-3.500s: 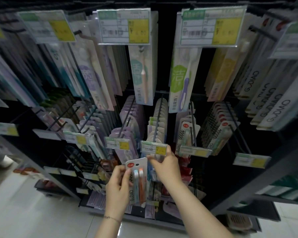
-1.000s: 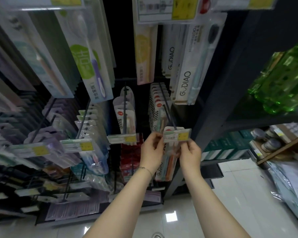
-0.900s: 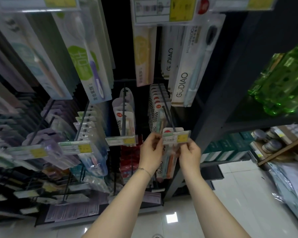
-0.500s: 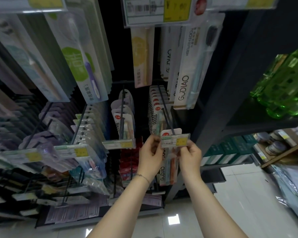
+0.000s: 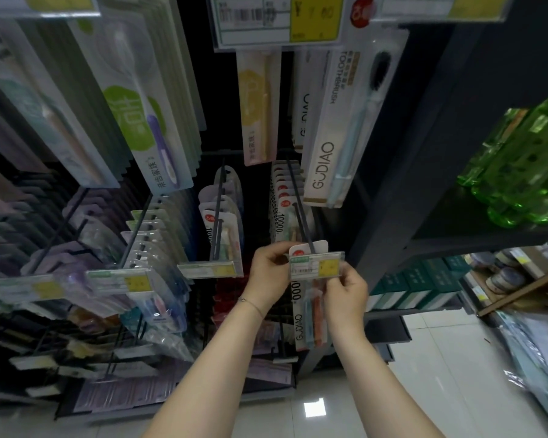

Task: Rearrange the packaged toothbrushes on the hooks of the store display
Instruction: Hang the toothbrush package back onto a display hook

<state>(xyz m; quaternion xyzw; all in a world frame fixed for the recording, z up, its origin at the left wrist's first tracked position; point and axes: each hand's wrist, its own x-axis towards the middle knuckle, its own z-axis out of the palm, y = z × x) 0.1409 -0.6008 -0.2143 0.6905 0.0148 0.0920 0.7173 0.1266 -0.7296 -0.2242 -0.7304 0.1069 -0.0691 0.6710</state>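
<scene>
Toothbrush pack [image 5: 307,314] moved to rightmost hook [image 5: 300,221], left hand [image 5: 268,275] pinching its top at 9 o'clock, right hand [image 5: 345,294] pinching at 4 o'clock

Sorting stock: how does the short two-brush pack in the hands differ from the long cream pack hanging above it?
The short white-card pack holds two brushes, blue and orange; the long cream-card pack holds one pale blue brush with black bristles. The short pack is held by the left hand and right hand; the long one hangs untouched above. Both read GUDIAO.
</scene>
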